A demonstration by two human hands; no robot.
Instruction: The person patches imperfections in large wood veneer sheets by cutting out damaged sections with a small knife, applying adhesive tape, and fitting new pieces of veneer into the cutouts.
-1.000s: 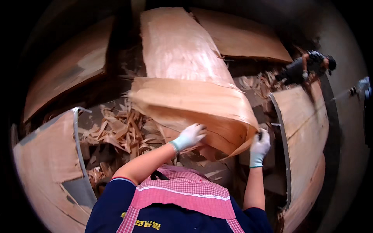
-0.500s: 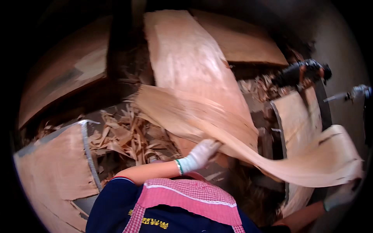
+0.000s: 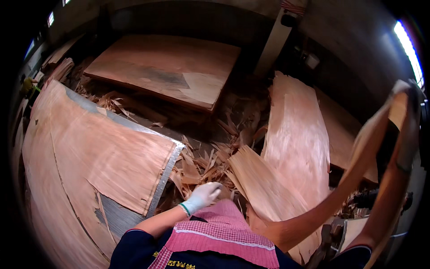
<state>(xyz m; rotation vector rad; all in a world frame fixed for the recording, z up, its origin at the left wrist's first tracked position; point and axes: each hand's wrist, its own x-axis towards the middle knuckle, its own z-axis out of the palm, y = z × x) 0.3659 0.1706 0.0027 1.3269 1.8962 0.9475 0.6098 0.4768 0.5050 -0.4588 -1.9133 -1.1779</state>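
A long thin wood veneer sheet sweeps up in a curve from its lower end, which rests across a wider pale veneer sheet. At the far right my raised right hand, gloved and in shadow, is closed on the upper end of the thin sheet. My left hand, in a white glove with a green cuff, is in front of the apron, close to veneer scraps and apart from the long sheet. Its fingers look curled; whether anything is inside them is hidden.
On the left, large veneer sheets lie on a metal-edged table. Behind it stands a low stack of wood sheets. More sheets lie at the right, near a pillar. Another person is at the far left.
My right hand has risen, lifting the veneer sheet's end. My left hand has come off the sheet and moved left. The view has turned left.
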